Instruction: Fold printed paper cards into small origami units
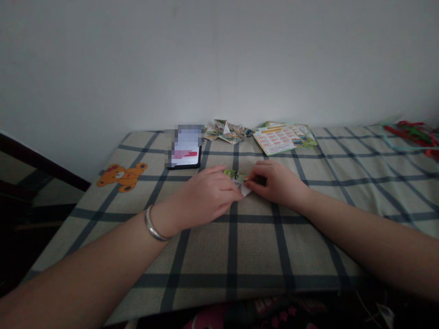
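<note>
A small folded piece of printed paper (236, 177), green and white, lies on the checked tablecloth between my hands. My left hand (209, 195), with a silver bangle (153, 225) at the wrist, rests over the paper's left part, its fingers bent and pressed on it. From the right, my right hand (270, 183) pinches the paper's right edge between thumb and forefinger. Part of the paper is hidden under my left fingers.
A phone (187, 151) with a lit screen lies behind my left hand. Folded paper pieces (228, 131) and a stack of printed sheets (276, 138) lie near the wall. A bear cutout (122, 177) is at left, red and green items (411, 135) at far right.
</note>
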### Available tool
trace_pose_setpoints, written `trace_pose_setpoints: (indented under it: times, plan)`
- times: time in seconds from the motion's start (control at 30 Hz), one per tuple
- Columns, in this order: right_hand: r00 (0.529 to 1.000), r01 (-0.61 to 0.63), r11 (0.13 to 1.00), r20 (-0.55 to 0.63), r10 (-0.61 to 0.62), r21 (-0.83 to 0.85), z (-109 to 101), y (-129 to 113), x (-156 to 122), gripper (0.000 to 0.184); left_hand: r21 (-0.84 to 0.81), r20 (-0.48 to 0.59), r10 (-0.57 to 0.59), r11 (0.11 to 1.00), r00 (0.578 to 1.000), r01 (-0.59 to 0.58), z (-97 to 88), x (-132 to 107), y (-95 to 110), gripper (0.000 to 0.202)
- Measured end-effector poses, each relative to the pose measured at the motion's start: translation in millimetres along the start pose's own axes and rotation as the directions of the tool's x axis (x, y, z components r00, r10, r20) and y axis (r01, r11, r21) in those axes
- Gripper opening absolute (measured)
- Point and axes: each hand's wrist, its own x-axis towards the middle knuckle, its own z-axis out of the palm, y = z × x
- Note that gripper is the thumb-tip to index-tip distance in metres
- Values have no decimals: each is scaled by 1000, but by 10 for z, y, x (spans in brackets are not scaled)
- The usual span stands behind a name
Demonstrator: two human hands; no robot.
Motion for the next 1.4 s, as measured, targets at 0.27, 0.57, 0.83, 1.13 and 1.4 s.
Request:
trace_pose_setpoints:
  times: [0.27,0.57,0.83,1.13,1.4]
  plan:
    - [1000,-15,999,-17,15,41,6,-16,0,12,2,-1,14,1000,1000,-14,1,20,-5,22]
    - [999,-46,998,13,46,42,22,-20,33,10,34,-7,22,999,1000,-22,11,12,24,21]
    - [999,23,983,31,-30,185,-22,85,18,8,123,30,16,992,999,-19,16,33,104,19]
    - [966,216,968,116,-231,127,-147,118,-38,15,49,24,13,999,1000,-14,24,24,67,20]
    - [963,253,962,74,-261,106,-76,110,-21,17,42,22,-38,998,999,37,31,19,3,17]
